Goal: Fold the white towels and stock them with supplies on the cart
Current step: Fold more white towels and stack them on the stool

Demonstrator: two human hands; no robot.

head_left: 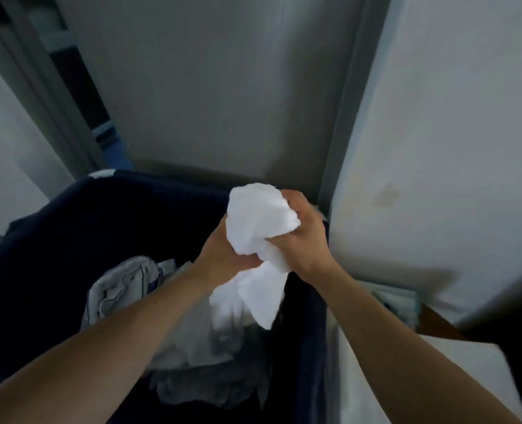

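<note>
The white towel (259, 218) was a crumpled, creased wad, bunched at the top with a limp tail hanging below. The left hand (220, 252) and right hand (305, 237) gripped its middle, fingers curled round it, above a dark blue bin (161, 179) holding grey linens (122, 286).

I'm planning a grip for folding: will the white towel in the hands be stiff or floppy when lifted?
Likely floppy: the white towel bunches into a wad between the left hand and right hand, and its free end hangs limp below them. Probably light and not slippery, since the cloth crumples into the grip.
</note>
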